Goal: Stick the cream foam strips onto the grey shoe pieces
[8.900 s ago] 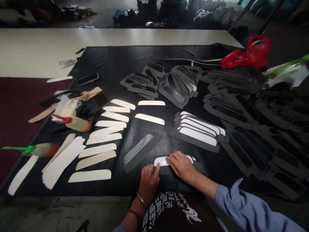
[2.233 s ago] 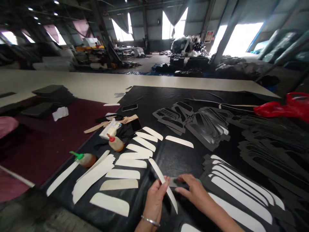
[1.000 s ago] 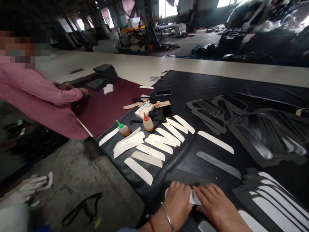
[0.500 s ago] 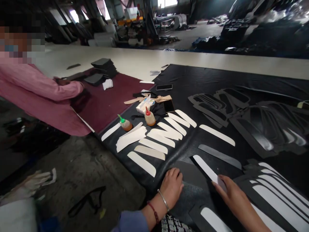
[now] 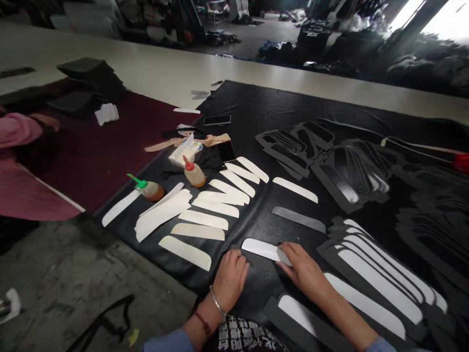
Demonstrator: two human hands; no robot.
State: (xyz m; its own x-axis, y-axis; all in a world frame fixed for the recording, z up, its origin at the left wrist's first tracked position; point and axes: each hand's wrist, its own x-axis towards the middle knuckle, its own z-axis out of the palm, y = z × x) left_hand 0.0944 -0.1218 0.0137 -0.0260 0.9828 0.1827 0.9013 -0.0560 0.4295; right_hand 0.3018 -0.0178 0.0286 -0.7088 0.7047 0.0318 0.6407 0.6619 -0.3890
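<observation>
The right hand [image 5: 289,256] grasps one end of a white strip [image 5: 261,248] by a dark piece [image 5: 258,265] on the black-covered worktop [image 5: 252,107], the left hand [image 5: 230,276] curled nearby, its grip unclear, apparently positioning the strip, which calls for steady edge alignment.

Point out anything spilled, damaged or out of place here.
A yellow scrap and a black strap-like thing lie on the floor, perhaps dropped, while the pale strips lie on the black sheet. No spill shows around the green-tipped bottle, and the white strip in the grip of the right hand shows no visible damage.
</observation>
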